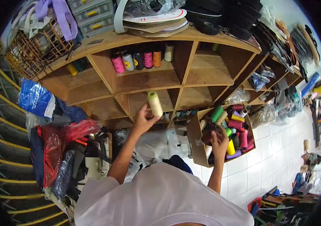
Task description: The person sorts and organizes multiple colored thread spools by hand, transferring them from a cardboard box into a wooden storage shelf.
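My left hand is closed around a cream thread spool with a green top, held slightly tilted in front of the lower shelf compartments. At the open cardboard box, my right hand has its fingers curled on a dark maroon thread spool, partly hidden by the fingers. Around it in the box lie several spools, among them a green spool, a yellow spool and a crimson spool.
A wooden shelf unit stands ahead, with an orange spool and several others in an upper compartment. Bagged garments hang at the left. A wicker basket and plastic drawers sit on top. White tiles cover the floor.
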The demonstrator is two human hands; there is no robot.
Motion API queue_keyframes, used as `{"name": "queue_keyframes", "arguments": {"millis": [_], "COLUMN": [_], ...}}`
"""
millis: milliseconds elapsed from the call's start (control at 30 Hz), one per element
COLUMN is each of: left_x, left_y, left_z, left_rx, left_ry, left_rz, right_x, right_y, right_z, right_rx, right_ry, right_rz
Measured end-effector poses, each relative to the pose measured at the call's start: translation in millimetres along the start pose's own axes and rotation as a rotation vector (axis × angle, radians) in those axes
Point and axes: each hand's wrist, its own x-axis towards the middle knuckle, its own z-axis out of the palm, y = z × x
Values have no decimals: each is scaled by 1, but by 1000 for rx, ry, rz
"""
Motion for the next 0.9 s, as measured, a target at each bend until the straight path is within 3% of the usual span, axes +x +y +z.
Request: {"name": "queue_keyframes", "arguments": {"millis": [33,67,100,133,167,200,267,333,533,633,800,900], "left_x": [24,46,64,81,102,119,139,160,176,181,200,206], "left_y": [-8,-7,5,18,14,11,18,0,-9,-11,-9,-4], "left_z": [-2,0,1,3,7,9,11,13,17,19,22,28], "left_rx": [134,371,382,395,352,310,307,346,569,486,755,757], "left_ry": [30,150,134,121,118,119,140,206,282,249,243,301], "left_rz": [140,369,320,272,278,285,278,338,316,190,128,103], "right_x": [5,15,21,36,47,65,105,131,166,172,177,184], "right_y": [-23,-42,-66,-73,-89,-89,-89,-93,-93,-76,-69,-72], "right_z": [27,52,79,102,130,153,196,228,270,273,274,289], "right_rx": [-4,-32,2,-79,9,80,-46,-132,-210,-234,-306,-340], "right_ry": [-16,-65,-77,-105,-56,-84,47,173,347,292,208,239], "right_rz": [-222,-272,-379,-320,-499,-447,-620,-660,-664,-564,-429,-369]}}
